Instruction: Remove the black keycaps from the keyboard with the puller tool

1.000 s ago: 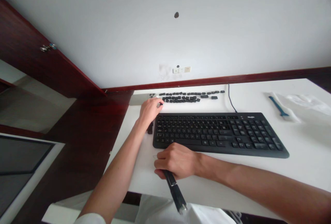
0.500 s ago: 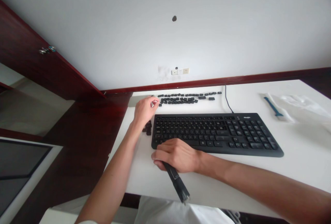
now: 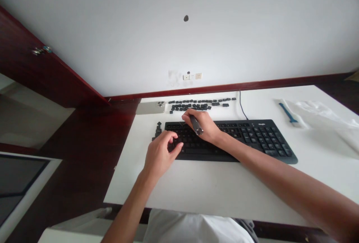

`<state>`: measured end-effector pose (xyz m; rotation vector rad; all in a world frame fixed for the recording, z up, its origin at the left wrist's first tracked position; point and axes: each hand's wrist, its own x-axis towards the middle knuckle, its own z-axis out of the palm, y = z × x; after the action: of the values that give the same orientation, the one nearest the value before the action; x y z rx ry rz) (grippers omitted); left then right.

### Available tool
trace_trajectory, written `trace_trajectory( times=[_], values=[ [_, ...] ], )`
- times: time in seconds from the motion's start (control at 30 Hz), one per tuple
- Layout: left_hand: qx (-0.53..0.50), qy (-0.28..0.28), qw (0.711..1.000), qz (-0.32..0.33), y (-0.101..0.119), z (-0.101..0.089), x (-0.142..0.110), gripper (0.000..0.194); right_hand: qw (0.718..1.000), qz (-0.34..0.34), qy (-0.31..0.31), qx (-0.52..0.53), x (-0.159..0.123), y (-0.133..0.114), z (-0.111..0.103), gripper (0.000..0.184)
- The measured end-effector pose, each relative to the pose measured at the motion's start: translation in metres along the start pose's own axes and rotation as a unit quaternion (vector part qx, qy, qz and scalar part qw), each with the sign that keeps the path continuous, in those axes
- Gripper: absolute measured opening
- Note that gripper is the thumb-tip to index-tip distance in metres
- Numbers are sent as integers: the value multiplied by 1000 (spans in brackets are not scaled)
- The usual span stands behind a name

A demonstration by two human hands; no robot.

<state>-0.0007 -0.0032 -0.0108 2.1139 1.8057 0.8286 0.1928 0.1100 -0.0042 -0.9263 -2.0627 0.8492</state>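
Note:
A black keyboard (image 3: 269, 138) lies on the white table. My right hand (image 3: 206, 125) is closed round a dark keycap puller (image 3: 196, 125), whose pronged end points up toward me. At its other end, thin wire shows over the upper left keys. My left hand (image 3: 161, 151) rests at the keyboard's left end, thumb and forefinger apart with a gap between them. I see nothing in it. Loose black keycaps (image 3: 215, 104) are lined up in rows behind the keyboard. More loose keycaps (image 3: 157, 131) lie in a column to its left, partly hidden by my left hand.
A phone (image 3: 150, 107) lies face down at the table's back left. To the right are a blue-handled brush (image 3: 288, 114) and clear plastic bags (image 3: 322, 112). The keyboard's cable (image 3: 242, 106) runs to the back edge. A wall with sockets (image 3: 192, 76) stands behind.
My left hand has come back from the keycap rows to the keyboard's left end, uncovering the phone. My right hand has moved up over the keyboard, turning the puller wire end down.

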Motion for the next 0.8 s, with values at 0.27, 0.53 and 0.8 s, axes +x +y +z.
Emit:
trace_trajectory(
  times=[0.27, 0.53, 0.8],
  values=[
    [6, 23, 1000, -7, 1, 23, -16, 37, 994, -33, -103, 16, 0, -1, 1, 19],
    [60, -10, 998, -17, 7, 22, -10, 54, 988, -32, -148, -23, -2, -5, 0, 17],
    [49, -17, 998, -27, -1, 25, -8, 57, 981, -24, -184, -47, -2, -14, -5, 13]
  ],
)
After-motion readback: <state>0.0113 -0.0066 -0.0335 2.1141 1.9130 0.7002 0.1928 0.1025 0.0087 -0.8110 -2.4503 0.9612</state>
